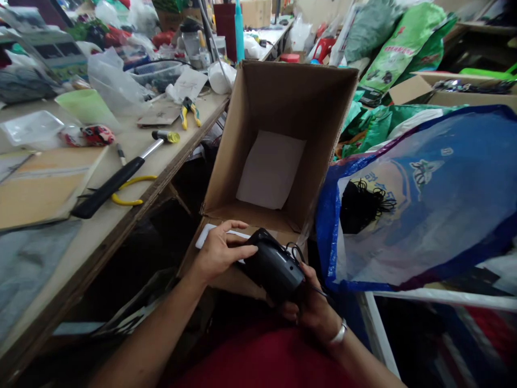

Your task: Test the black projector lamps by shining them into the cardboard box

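Note:
A black plastic device (272, 264) with rounded edges and a small round hole is held tilted in front of my body; its exact kind I cannot make out. My right hand (315, 302) grips its lower right end, partly hidden behind it. A thin black cable (297, 250) loops beside the right fingers. My left hand (220, 250) is at its upper left end, thumb pressed on the casing, index finger stretched out above, other fingers partly hidden. Just beyond stands an open cardboard box (222, 156) with a white sheet (270, 170) on its bottom.
On the left workbench (161, 153) lie a hammer (121, 178), yellow-handled pliers (189, 113) and another yellow-handled tool (129, 196). To the right, a large blue bag (444, 205) gapes, with black cables (361, 205) inside. Green sacks (404, 48) are piled behind it.

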Available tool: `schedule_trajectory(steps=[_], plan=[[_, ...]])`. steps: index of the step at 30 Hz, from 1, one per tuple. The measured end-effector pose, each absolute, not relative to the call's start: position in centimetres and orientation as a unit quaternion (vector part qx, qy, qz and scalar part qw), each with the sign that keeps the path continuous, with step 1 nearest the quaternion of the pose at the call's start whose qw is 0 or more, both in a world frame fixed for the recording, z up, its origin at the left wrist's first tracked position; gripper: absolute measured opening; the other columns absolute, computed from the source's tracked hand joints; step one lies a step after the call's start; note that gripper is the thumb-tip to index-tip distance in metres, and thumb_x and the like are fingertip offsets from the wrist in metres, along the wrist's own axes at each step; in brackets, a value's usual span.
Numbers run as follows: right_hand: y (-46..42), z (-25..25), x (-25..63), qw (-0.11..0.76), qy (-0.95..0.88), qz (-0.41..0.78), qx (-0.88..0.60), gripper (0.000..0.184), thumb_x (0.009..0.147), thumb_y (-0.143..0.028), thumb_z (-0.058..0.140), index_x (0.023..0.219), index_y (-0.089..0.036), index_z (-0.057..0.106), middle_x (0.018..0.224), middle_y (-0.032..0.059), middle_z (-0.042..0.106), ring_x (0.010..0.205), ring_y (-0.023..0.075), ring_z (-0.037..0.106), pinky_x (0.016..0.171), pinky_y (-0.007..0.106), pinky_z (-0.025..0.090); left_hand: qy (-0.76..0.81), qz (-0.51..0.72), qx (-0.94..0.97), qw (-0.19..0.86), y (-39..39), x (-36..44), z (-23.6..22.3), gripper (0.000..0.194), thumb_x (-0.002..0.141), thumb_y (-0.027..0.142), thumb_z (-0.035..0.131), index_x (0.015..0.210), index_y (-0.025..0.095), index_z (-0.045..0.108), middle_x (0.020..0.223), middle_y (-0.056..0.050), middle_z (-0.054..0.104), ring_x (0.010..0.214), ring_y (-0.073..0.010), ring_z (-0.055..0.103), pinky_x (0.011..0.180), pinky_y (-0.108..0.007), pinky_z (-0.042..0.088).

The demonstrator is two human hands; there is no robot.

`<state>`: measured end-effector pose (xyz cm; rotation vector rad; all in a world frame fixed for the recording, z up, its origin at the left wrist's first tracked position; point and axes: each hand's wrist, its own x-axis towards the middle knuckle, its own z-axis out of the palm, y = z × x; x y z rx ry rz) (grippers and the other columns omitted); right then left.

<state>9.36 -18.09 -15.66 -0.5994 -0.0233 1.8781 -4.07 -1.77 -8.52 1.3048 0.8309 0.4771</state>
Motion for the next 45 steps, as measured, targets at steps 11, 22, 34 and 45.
schedule_trajectory(steps=[11,22,34,45], plan=[[-18.2,-13.4,9.7,0.564,-0.266,0.593,-0.509,0.069,0.058,-0.041,0.078,0.120,-0.019,0.057,0.097,0.0058,0.067,0.083,0.0227,0.061,0.074,0.034,0.051,0.232,0.211,0.603,0.734,-2.8,-4.2,-9.3,0.078,0.062,0.073,0.059,0.116,0.018,0.063,0.126,-0.014,0.058,0.120,-0.0308,0.048,0.100,-0.035,0.034],[-19.3,-11.7,9.3,0.491,-0.437,0.495,-0.568,0.082,0.063,-0.030,0.077,0.136,-0.022,0.042,0.121,0.0081,0.057,0.111,0.0301,0.052,0.097,0.045,0.041,0.173,0.279,0.649,0.687,-3.9,-4.8,-8.5,0.052,0.077,0.066,0.048,0.082,0.019,0.070,0.094,-0.012,0.064,0.093,-0.0296,0.056,0.088,-0.038,0.039],[-19.5,-12.5,8.5,0.411,-0.549,0.228,-0.691,0.085,0.061,-0.026,0.073,0.136,-0.020,0.035,0.121,0.0121,0.057,0.110,0.0300,0.056,0.095,0.044,0.046,0.162,0.295,0.622,0.707,-3.3,-5.1,-10.1,0.052,0.080,0.059,0.051,0.109,0.018,0.063,0.107,-0.011,0.062,0.097,-0.0264,0.053,0.088,-0.037,0.039],[-19.4,-14.6,9.6,0.447,-0.555,0.076,-0.697,0.073,0.068,-0.019,0.065,0.136,-0.029,0.039,0.131,0.0087,0.044,0.117,0.0281,0.051,0.092,0.036,0.049,0.171,0.248,0.334,0.893,-4.6,-4.4,-10.9,0.055,0.087,0.055,0.044,0.125,0.016,0.054,0.119,-0.012,0.062,0.110,-0.0297,0.056,0.097,-0.043,0.039]])
